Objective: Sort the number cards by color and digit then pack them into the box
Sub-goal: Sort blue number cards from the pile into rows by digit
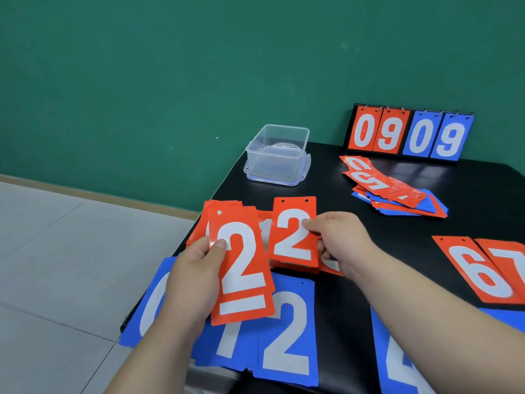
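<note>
- The left grip (193, 280) is pinching a small, slightly fanned stack of red plastic number cards (241, 268). The thumb lies on the face of the top card, a white "2", and the fingers are hidden behind.
- The right grip (338, 240) pinches a single red "2" card (294, 231) by its right edge, thumb on the digit. The card is just beside the left stack and over more red cards lying on the desk. Whether it is lifted clear of them I cannot tell.
- A row of blue number cards (287, 336) showing 0, 1 and 2 lies under both forearms, and a blue "4" (397, 365) is further right. A red "6" (477, 274) and a red "7" (508, 260) sit on the right of the black desk (369, 228).
- Further out are a mixed heap of unsorted red and blue cards (397, 194), the clear plastic box (272, 166) with no cards in it, and a black flip scoreboard (409, 135) reading 0909.
- Judged risks:
  - The left stack is held at one edge only, so the fanned cards could slide out and land on the wrong pile.
  - The blue "0" seems to overhang the desk's left edge (the floor is right below it). A drag of the left forearm could sweep it off.
  - The red cards under the right grip overlap, so the "2" could be set on a neighbouring digit's pile.
  - Sorting looks partway through, with the heap unsorted and packing not begun.
</note>
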